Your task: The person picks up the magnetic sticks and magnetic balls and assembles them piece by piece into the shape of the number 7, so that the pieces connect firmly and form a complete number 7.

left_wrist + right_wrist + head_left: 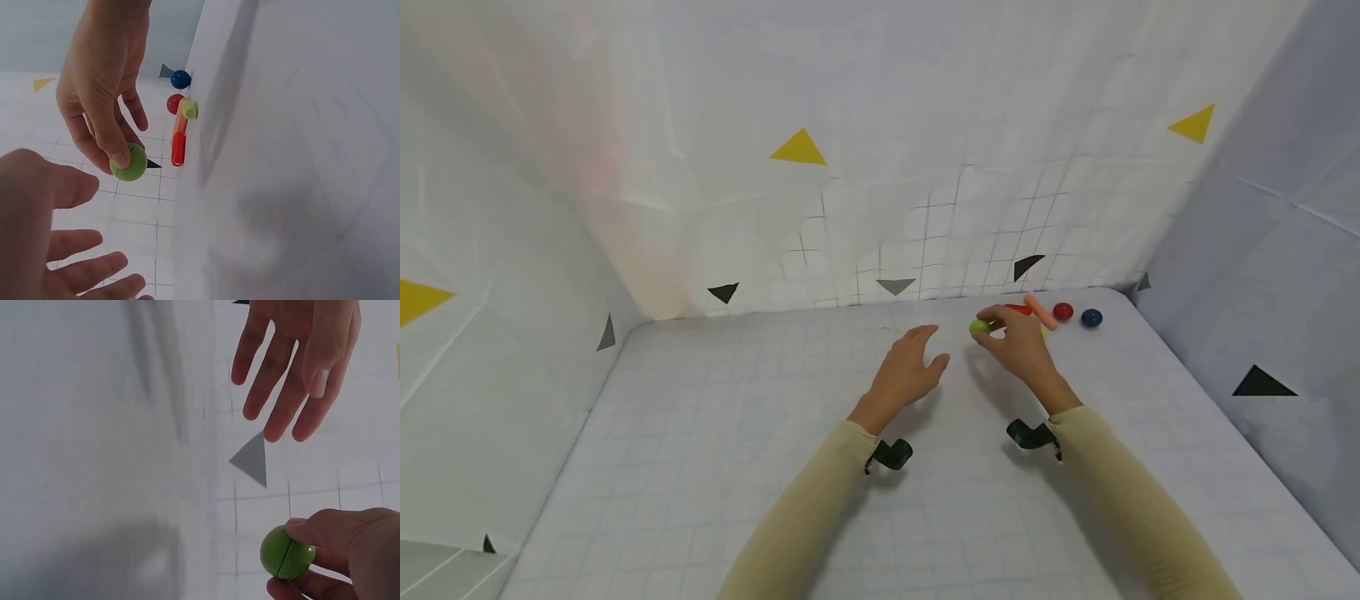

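Observation:
My right hand (1021, 343) pinches a small green ball (286, 553) between thumb and fingers, held above the table. A dark seam runs across the ball in the right wrist view. To the left of it, my left hand (904, 373) hovers with fingers spread and nothing in its grasp. Behind the right hand lie an orange stick (1041, 312), a red stick (178, 150) and a light-green stick (189, 110), the last mostly hidden in the head view. A red ball (1063, 312) and a dark blue ball (1092, 317) rest just to their right.
The white table (700, 467) carries a faint grid. A white sheet wall (880, 92) with coloured triangles rises at the back, and a grey-white side wall (1262, 292) bounds the right. Each wrist wears a dark camera mount (891, 455).

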{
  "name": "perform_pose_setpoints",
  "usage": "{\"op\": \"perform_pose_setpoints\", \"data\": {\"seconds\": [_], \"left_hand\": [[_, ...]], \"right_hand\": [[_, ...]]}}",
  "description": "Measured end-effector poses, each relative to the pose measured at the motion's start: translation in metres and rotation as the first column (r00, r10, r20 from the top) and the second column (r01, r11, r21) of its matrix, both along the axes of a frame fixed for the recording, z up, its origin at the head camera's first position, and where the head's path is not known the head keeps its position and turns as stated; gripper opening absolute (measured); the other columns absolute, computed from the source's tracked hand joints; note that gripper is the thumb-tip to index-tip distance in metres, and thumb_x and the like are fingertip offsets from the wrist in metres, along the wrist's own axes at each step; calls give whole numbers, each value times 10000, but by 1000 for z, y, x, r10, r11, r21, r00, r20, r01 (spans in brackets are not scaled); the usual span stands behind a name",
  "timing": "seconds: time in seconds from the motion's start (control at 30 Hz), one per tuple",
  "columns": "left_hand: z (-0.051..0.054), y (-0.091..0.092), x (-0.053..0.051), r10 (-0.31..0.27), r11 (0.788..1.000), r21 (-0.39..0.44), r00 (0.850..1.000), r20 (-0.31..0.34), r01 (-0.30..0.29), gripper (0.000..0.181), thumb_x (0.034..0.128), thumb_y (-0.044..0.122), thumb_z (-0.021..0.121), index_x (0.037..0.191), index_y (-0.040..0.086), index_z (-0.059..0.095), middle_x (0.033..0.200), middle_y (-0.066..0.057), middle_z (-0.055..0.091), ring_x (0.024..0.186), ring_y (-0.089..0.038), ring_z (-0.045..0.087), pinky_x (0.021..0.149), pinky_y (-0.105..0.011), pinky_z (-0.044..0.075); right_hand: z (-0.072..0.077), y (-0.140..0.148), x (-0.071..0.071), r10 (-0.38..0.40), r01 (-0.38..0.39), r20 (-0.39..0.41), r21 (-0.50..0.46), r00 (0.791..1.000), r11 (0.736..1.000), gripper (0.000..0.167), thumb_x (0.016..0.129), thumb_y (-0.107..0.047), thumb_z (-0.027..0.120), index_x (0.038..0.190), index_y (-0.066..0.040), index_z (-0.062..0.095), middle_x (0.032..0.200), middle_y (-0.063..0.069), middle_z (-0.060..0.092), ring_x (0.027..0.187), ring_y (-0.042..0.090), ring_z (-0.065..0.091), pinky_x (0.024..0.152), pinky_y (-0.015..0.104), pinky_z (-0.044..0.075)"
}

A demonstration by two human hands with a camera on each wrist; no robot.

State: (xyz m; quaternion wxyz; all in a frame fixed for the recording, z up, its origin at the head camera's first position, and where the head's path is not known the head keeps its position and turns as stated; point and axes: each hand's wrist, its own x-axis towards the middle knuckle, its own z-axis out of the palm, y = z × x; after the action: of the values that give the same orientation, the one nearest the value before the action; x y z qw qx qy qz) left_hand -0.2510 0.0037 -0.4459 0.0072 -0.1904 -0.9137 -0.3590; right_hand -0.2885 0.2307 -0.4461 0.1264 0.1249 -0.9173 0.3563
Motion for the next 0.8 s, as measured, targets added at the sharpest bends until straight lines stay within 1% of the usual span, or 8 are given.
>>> {"op": "perform_pose_setpoints", "data": {"seconds": [0.1, 0.27, 0.43, 0.63, 0.8], "left_hand": [[1, -4, 2, 6, 1000, 19, 1000, -22, -5, 555, 1069, 332, 580, 1552, 78, 477, 1568, -107, 468, 1435, -293, 435, 1153, -426, 357], [5, -11, 7, 9, 999, 39, 999, -33, -7, 548, 1061, 317, 593, 1537, 66, 492, 1557, -113, 479, 1428, -287, 446, 1145, -428, 370], [7, -20, 11, 5, 1000, 27, 999, -49, -4, 550, 1059, 315, 594, 1537, 65, 487, 1562, -112, 469, 1424, -298, 450, 1137, -444, 381], [7, -33, 14, 17, 1000, 23, 995, -95, -15, 543, 1047, 293, 618, 1516, 42, 504, 1543, -127, 486, 1409, -310, 468, 1129, -458, 390], [7, -43, 21, 12, 999, 35, 995, -98, -8, 546, 1042, 277, 629, 1509, 23, 504, 1545, -135, 482, 1417, -310, 458, 1130, -463, 387]], "right_hand": [[3, -6, 5, 21, -21, -26, -7, 999, 1000, 296, 921, -107, 819, 1176, 3, 716, 1054, 143, 742, 1000, 368, 685, 906, 544, 516], [6, -16, 12, 42, -43, -35, -24, 998, 999, 313, 919, -127, 826, 1192, -16, 720, 1081, 130, 740, 1011, 353, 683, 896, 549, 528], [8, -28, 19, 72, -76, -54, -63, 996, 995, 303, 916, -134, 829, 1178, -19, 726, 1085, 122, 748, 995, 327, 695, 877, 541, 536], [9, -41, 25, 105, -108, -45, -94, 994, 990, 283, 919, -161, 833, 1152, -41, 724, 1070, 102, 749, 987, 296, 700, 880, 509, 553], [8, -49, 29, 123, -126, -29, -118, 992, 985, 267, 916, -162, 837, 1128, -51, 719, 1041, 83, 746, 971, 278, 701, 884, 490, 560]]}}
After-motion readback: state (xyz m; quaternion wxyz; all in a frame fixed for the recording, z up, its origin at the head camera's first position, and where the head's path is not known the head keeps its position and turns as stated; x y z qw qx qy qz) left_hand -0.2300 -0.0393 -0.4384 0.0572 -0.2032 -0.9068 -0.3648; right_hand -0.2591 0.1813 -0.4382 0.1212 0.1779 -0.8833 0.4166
